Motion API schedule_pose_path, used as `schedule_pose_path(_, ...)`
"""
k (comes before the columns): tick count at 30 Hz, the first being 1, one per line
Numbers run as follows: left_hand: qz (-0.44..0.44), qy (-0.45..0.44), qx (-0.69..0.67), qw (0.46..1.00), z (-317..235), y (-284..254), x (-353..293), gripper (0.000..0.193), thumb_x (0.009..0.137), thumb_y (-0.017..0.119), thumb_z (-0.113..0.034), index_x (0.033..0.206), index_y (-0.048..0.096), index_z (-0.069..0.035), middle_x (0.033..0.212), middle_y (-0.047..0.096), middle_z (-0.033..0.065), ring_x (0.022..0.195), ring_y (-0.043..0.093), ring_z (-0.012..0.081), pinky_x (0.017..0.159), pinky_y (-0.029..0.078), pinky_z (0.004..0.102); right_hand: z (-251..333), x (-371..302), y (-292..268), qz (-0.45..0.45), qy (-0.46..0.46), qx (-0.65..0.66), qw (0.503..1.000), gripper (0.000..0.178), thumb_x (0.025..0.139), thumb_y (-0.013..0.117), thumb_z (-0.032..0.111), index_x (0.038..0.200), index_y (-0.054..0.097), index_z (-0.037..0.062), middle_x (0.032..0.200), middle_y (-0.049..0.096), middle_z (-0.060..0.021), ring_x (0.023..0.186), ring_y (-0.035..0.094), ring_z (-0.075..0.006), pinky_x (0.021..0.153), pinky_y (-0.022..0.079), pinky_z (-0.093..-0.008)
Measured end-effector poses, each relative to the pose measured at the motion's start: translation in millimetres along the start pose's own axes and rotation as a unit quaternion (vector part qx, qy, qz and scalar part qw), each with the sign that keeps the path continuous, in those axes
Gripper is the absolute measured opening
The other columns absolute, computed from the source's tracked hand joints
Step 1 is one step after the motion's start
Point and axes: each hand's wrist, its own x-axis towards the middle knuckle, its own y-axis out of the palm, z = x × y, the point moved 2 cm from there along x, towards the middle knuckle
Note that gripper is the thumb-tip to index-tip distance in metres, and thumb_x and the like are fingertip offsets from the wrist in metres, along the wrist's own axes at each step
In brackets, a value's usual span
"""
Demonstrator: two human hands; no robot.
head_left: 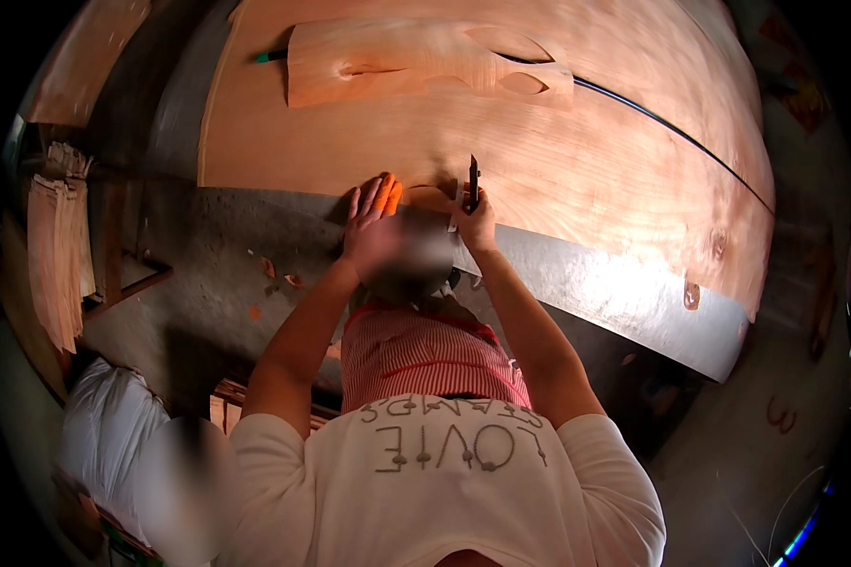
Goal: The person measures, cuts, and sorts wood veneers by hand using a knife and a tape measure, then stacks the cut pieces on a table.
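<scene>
A large sheet of thin wood veneer (624, 170) covers the metal-topped table. My left hand (373, 219) rests with fingers stretched at the sheet's near edge; orange covers wrap some fingertips. Just right of it, my right hand (475, 222) is closed around a black utility knife (473, 184), its blade pointing away from me. Between the hands the near edge shows a dark curved spot (429, 197), partly covered by a blurred round patch. On the sheet farther off lies a smaller veneer piece (388, 61) with eye-shaped holes.
A thin black cord or rod (671, 125) runs under the smaller piece and off to the right. The table's bare metal edge (605, 274) shows at the near right. Bundled veneer strips (57, 255) stand at left, above a white sack (113, 420). Scraps litter the floor.
</scene>
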Motion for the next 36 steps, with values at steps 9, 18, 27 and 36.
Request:
schedule_pose_path(9,0.019,0.019,-0.030,0.999,-7,-11,1,0.065,0.072,0.061,-0.045,0.130,0.040,-0.024,0.140,0.022,0.0174,0.132,0.017,0.0316,0.103,0.013,0.0541,3,1,3,-0.006,-0.010,-0.011,1.000,0.040,0.067,0.071,0.023,0.097,0.052,0.0038,0.068,0.055,-0.0059,0.060,0.053,-0.0191,0.057,0.044,-0.0325)
schedule_pose_path(18,0.014,0.023,-0.016,1.000,-5,-8,1,0.065,0.073,0.060,-0.045,0.130,0.039,-0.024,0.140,0.022,0.0168,0.131,0.018,0.0312,0.103,0.014,0.0541,7,2,2,-0.012,-0.008,-0.014,1.000,0.034,0.072,0.068,0.022,0.096,0.054,0.0031,0.066,0.055,-0.0055,0.060,0.054,-0.0170,0.057,0.044,-0.0310)
schedule_pose_path(27,0.007,0.018,-0.027,0.999,-5,-8,1,0.066,0.071,0.063,-0.042,0.130,0.040,-0.023,0.139,0.025,0.0168,0.130,0.021,0.0317,0.104,0.014,0.0527,-7,-33,-64,-0.004,0.160,0.303,0.939,0.023,0.088,0.053,0.016,0.109,0.054,0.0059,0.067,0.052,0.0030,0.045,0.035,-0.0003,0.038,0.026,-0.0163)
schedule_pose_path(36,-0.006,0.015,-0.028,0.999,-6,-6,2,0.066,0.071,0.064,-0.041,0.129,0.040,-0.024,0.140,0.024,0.0144,0.130,0.021,0.0292,0.103,0.016,0.0524,-6,-66,-90,0.193,0.210,0.242,0.927,0.027,0.088,0.053,0.023,0.109,0.053,0.0059,0.067,0.051,0.0026,0.045,0.034,-0.0013,0.040,0.026,-0.0169)
